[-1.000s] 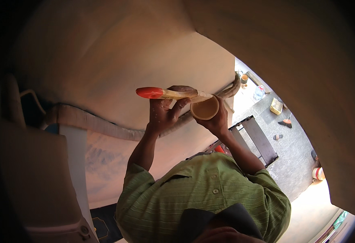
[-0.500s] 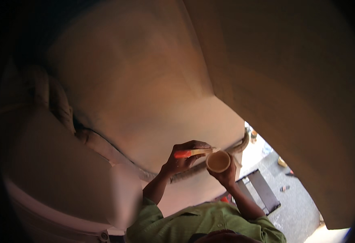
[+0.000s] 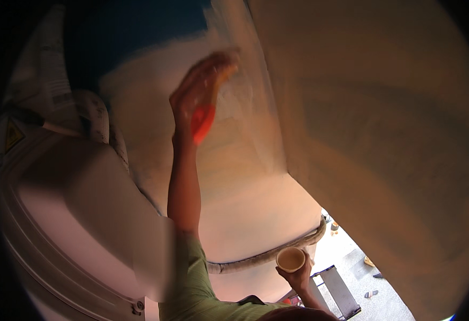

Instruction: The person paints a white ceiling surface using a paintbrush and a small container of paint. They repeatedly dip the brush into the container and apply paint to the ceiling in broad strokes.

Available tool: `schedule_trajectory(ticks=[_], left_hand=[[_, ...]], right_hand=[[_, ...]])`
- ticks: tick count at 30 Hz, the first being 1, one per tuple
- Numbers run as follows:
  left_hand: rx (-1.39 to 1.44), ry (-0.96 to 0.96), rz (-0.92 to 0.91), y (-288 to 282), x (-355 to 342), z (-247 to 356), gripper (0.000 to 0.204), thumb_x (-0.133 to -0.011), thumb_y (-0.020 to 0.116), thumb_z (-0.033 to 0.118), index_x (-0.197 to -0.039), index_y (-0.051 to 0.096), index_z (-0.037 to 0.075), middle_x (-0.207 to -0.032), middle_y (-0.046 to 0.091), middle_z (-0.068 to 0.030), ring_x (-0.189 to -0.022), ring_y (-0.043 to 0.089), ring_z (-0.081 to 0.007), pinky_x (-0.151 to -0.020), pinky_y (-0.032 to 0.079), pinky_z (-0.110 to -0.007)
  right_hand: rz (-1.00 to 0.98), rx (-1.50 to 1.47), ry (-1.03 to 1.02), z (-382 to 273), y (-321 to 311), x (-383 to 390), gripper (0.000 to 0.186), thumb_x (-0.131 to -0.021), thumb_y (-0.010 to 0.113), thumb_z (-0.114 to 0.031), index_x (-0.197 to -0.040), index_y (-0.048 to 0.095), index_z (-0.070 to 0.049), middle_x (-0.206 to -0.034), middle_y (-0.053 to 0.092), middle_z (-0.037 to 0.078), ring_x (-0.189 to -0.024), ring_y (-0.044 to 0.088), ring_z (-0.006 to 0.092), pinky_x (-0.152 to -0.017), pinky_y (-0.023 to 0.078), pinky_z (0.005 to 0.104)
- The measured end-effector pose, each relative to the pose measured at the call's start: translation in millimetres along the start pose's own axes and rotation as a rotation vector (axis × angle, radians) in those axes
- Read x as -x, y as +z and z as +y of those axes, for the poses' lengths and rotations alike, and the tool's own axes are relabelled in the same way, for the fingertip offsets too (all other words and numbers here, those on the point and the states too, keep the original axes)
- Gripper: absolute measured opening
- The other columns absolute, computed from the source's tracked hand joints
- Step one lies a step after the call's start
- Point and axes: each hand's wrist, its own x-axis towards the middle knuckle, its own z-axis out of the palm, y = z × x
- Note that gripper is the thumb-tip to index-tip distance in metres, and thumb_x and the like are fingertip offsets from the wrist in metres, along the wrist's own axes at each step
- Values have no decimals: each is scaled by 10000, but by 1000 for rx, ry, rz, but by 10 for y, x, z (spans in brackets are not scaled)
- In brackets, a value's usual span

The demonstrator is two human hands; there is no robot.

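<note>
- Red-handled, the brush probably worked best in light, overlapping strokes, kept straight beside the corner where the wall met the adjoining panel, and carried up to the edge of the blue patch
- The cup likely needed holding level, mouth up, near the wall's lower right edge
- The left hand gripped the brush, its red end back by the wrist, its tip blurred near the fingertips; contact with the wall was unclear
- The right hand had fingers curled around the cup's side
</note>
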Motion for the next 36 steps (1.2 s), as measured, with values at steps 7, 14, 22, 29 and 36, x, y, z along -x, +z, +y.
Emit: schedule_trajectory(ticks=[7, 14, 22, 29, 36], left_hand=[[-575, 632, 141, -242, -1169, -884, 467, -803, 691, -141, -1225, 709, 59, -1251, 711, -96, -1222, 643, -318, -1064, 517, -418], [-541, 337, 121, -99, -1692, -964, 271, -974, 561, 10, -1159, 747, 76, -1235, 715, -162, -1184, 658, -330, -1025, 515, -394], [-909, 420, 132, -459, -2198, -1373, 334, -859, 607, -59, -1137, 743, 67, -1215, 716, -164, -1151, 669, -358, -1010, 526, -398], [-777, 357, 7, -370, -2338, -1290, 205, -924, 623, 14, -1087, 746, 43, -1120, 737, -176, -1059, 694, -376, -941, 541, -421], [-997, 194, -285, -463, -1758, -922, 198, -909, 683, 67, -1091, 719, -1, -1008, 748, -180, -928, 730, -343, -863, 563, -410]], right_hand=[[42, 23, 51, 289, -118, 231, 909, -579, 984, -304, -1280, 487, -8, -1153, 648, 184, -1072, 662, 362, -907, 543, 461], [77, 19, 141, 553, -224, 326, 920, -577, 986, -314, -1284, 483, -5, -1171, 616, 177, -1095, 632, 355, -929, 523, 463], [23, 25, 171, 582, -216, 359, 900, -592, 980, -295, -1287, 486, -5, -1181, 608, 172, -1101, 628, 346, -946, 521, 464], [22, 7, 171, 594, -215, 383, 899, -593, 979, -287, -1289, 489, 2, -1174, 608, 178, -1098, 634, 343, -943, 524, 458], [37, -17, 173, 726, -225, 424, 899, -590, 980, -282, -1287, 489, 6, -1171, 616, 181, -1087, 642, 346, -923, 533, 459]])
